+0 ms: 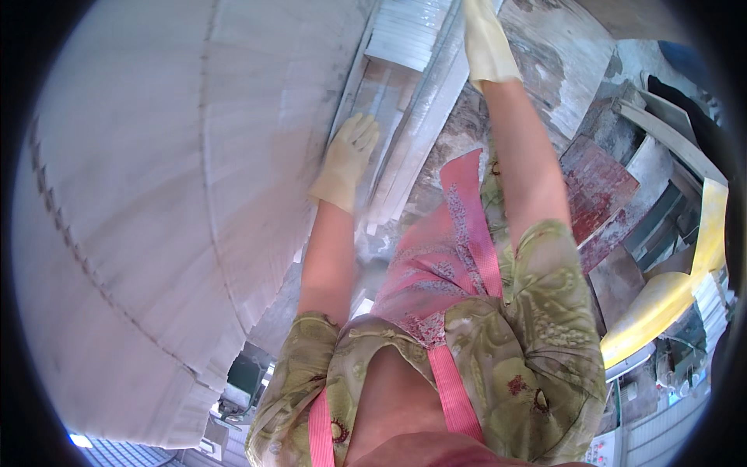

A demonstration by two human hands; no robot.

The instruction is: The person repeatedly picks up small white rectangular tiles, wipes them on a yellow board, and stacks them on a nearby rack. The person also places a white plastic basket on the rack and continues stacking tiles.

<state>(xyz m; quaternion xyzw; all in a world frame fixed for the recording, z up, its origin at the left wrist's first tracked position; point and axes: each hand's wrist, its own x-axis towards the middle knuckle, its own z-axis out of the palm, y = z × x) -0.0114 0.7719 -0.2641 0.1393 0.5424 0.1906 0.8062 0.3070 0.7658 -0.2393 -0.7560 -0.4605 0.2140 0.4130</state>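
Note the left hand (348, 159), gloved, fingers extended and clasping nothing visible, apparently resting at the left edge of the long channel (383, 92), nearer than the ribbed pale piece (401, 35) lying within it. Cannot tell the grip of the right hand (490, 47), gloved and cut off at the top. For good control, probably keep the left palm flat and steady, and align the piece evenly with the pale rail (426, 101).

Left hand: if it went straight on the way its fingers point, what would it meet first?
The left hand would probably meet the near edge of the pale ribbed piece, though depth is unclear.
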